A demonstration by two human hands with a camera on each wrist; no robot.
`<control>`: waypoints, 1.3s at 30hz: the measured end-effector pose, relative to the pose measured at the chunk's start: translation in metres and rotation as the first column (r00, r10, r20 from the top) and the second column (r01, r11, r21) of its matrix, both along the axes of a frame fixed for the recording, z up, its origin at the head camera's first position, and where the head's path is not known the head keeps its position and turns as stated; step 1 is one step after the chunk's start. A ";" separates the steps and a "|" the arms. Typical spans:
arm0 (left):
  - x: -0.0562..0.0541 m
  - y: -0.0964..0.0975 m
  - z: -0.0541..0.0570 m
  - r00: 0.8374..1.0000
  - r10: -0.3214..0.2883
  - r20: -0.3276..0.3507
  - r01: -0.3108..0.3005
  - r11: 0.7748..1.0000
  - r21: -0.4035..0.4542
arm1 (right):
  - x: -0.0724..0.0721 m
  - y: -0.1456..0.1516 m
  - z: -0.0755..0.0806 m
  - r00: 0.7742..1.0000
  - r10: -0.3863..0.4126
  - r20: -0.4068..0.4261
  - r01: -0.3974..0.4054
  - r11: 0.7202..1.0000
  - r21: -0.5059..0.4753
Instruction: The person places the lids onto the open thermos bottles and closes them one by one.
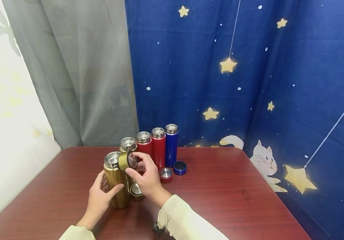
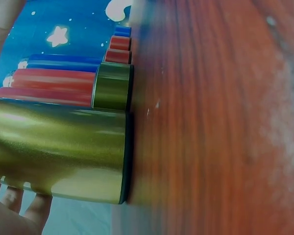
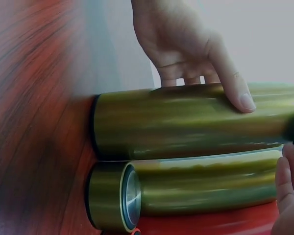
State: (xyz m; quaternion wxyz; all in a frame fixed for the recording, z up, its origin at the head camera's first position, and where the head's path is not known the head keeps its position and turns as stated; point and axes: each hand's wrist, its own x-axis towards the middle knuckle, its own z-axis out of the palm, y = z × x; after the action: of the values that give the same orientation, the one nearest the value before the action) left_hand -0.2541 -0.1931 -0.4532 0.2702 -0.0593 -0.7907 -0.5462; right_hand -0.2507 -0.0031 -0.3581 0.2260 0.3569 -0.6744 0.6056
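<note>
My left hand (image 1: 99, 197) grips an uncapped gold thermos bottle (image 1: 114, 178) around its body, thumb across the near side. The bottle stands upright with its steel mouth showing. My right hand (image 1: 147, 175) holds a gold lid (image 1: 123, 161) between thumb and fingers, turned on its side, right at the bottle's rim. Close behind is a second gold thermos bottle (image 3: 206, 186), also uncapped, with another gold lid (image 3: 104, 196) on the table at its base. In the left wrist view, my left fingertips (image 2: 38, 210) curl round the held bottle.
Behind the gold pair, two open red bottles (image 1: 158, 150) and an open blue bottle (image 1: 171, 146) continue the row. A red lid (image 1: 166, 175) and a blue lid (image 1: 180, 168) lie before them on the wooden table (image 1: 220, 196). Curtains (image 1: 187, 83) hang beyond the far edge.
</note>
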 end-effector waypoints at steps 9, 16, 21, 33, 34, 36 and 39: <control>-0.001 0.001 0.004 0.999 -0.038 -0.027 0.037 0.999 -0.017 | -0.002 -0.001 0.007 0.997 -0.043 -0.063 0.043 0.999 -0.004; -0.002 -0.006 0.004 0.996 -0.088 -0.030 0.086 0.995 -0.054 | -0.025 -0.012 -0.004 0.991 -0.063 -0.120 0.063 0.998 -0.006; -0.001 -0.015 0.003 0.994 -0.099 -0.046 0.096 0.993 -0.072 | -0.033 -0.021 -0.004 0.985 -0.081 -0.151 0.088 0.995 0.043; 0.000 -0.015 0.004 0.989 -0.135 -0.068 0.128 0.988 -0.091 | -0.031 -0.024 0.008 0.987 -0.028 -0.160 0.067 0.967 0.246; 0.000 -0.015 0.005 0.988 -0.138 -0.068 0.132 0.987 -0.091 | -0.031 -0.024 0.010 0.986 -0.024 -0.166 0.067 0.964 0.259; 0.000 -0.015 0.005 0.987 -0.144 -0.068 0.137 0.986 -0.094 | -0.032 -0.025 0.011 0.985 -0.014 -0.175 0.063 0.958 0.280; -0.001 -0.015 0.005 0.986 -0.150 -0.066 0.143 0.985 -0.097 | -0.034 -0.025 0.013 0.982 -0.001 -0.188 0.059 0.952 0.299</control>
State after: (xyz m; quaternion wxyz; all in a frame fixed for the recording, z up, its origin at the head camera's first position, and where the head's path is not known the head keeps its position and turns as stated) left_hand -0.2553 -0.2080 -0.4483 0.2548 -0.1497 -0.7981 -0.5250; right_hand -0.2846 -0.0281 -0.3454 0.2398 0.4321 -0.7406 0.4553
